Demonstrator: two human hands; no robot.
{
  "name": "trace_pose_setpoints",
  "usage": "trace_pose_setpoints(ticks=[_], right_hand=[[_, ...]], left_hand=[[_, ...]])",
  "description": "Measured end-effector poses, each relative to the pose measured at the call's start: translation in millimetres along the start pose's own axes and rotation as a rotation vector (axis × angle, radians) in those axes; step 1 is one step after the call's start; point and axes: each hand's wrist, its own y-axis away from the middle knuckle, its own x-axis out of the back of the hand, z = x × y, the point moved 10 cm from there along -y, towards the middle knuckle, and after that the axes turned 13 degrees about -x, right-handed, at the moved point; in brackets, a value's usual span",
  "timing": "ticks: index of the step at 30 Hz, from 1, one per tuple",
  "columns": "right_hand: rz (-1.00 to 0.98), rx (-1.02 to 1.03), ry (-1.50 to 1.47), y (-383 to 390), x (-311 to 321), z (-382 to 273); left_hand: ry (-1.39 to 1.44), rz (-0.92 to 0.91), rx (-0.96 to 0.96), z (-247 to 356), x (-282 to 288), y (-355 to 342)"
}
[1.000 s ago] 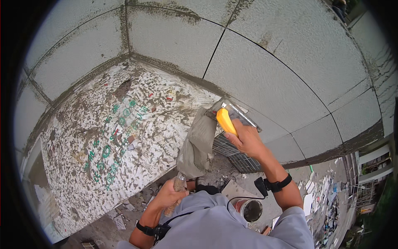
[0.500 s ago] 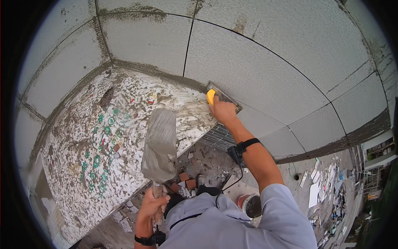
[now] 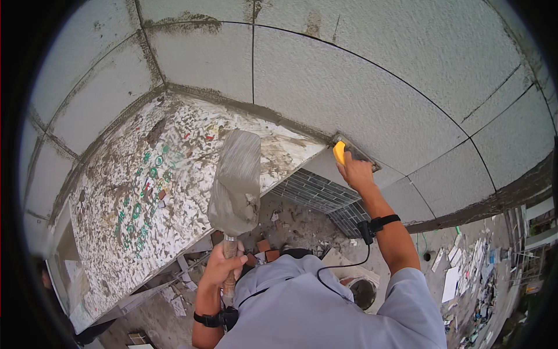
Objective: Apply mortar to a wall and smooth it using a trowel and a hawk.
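My left hand (image 3: 225,264) is closed round the wooden handle of a broad metal mortar shovel (image 3: 235,174). The blade points away from me, with a lump of grey mortar at its near end. To the right, my right hand (image 3: 356,170) grips the yellow handle of a plastering trowel (image 3: 365,152). Its plate lies against the lower part of the pale panelled wall (image 3: 360,87), by the right end of a grey mortar band (image 3: 273,116). That band runs along the joint between the wall and a mortar-spattered white board (image 3: 110,180); the shovel blade is above this board.
Beneath the board's edge stands a grey brick-patterned wall (image 3: 314,189). A bucket (image 3: 364,292) sits on the ground at my right, and broken tiles and rubble (image 3: 270,255) lie below me. More debris (image 3: 450,285) is strewn at the far right. A cable (image 3: 343,266) hangs from my right wrist strap.
My right hand has slid the plastering trowel rightward along the foot of the wall, past the board's corner. The shovel in my left hand has shifted slightly right and away from me.
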Motion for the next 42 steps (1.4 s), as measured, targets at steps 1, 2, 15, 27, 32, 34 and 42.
trace_pose_setpoints(ticks=[1, 2, 15, 27, 32, 34, 42], right_hand=[[0.02, -0.004, 0.006, 6, 2, 9], [0.043, -0.048, -0.039, 14, 10, 20], [-0.856, -0.102, -1.972, 83, 133, -189], [-0.732, -0.212, -1.297, 115, 147, -240], [-0.557, 0.349, -0.934, 109, 245, -356], [-0.409, 0.717, -0.507, 116, 262, -406], [-0.559, 0.841, -0.387, 98, 234, -484]], left_hand=[[0.001, 0.013, -0.013, 1, 0, -1], [0.058, -0.032, 0.031, -3, -6, 0], [0.336, -0.447, 0.304, -24, -29, 8], [0.351, -0.229, 0.142, 49, 109, 34], [0.308, -0.156, 0.039, 61, 162, 57], [0.319, -0.163, 0.009, 63, 171, 66], [-0.028, -0.086, -0.033, 71, 201, 85]])
